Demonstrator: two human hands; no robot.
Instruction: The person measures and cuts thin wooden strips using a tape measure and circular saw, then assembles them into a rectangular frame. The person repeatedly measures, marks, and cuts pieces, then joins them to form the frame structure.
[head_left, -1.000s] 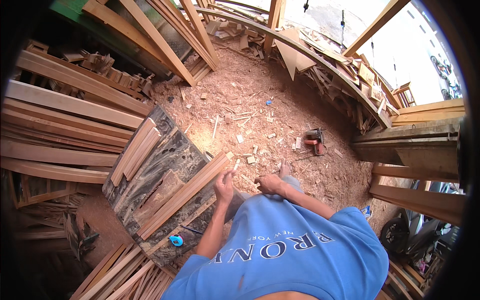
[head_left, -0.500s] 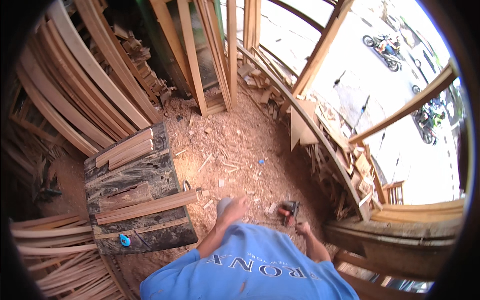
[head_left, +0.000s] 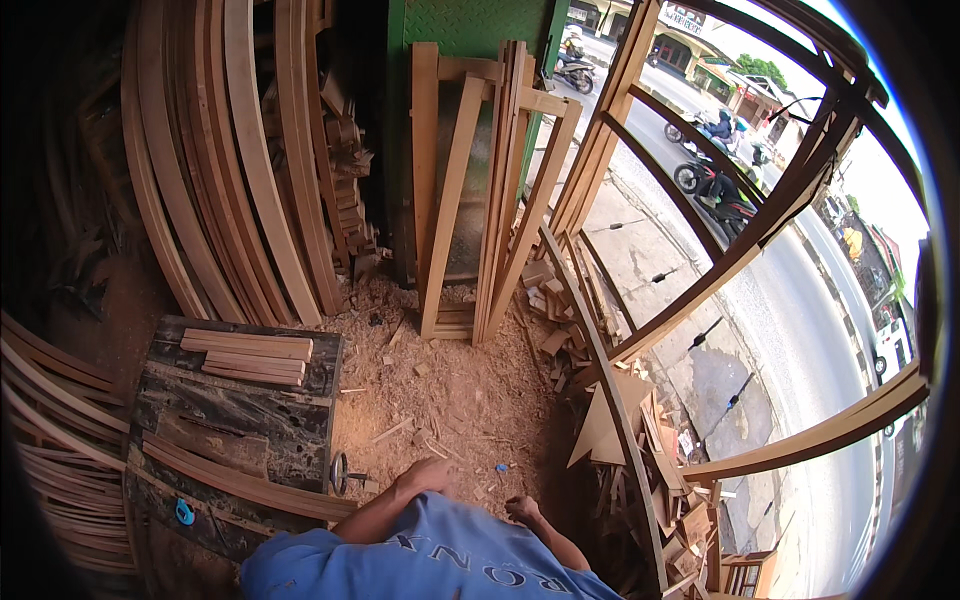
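ahead of the hands (head_left: 428, 476), the sawdust floor (head_left: 455, 385) leaves an open lane, small wood scraps (head_left: 390, 432) lying along it. the tabletop (head_left: 300, 418) and the wheel (head_left: 339, 473) at its edge bound it on the left, a slanting beam (head_left: 601, 353) and heaped offcuts (head_left: 692, 528) on the right; a tall wooden frame (head_left: 450, 215) stands across the far end.

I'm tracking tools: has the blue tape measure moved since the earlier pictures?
No; against the long boards on the black workbench, the blue tape measure keeps its place.
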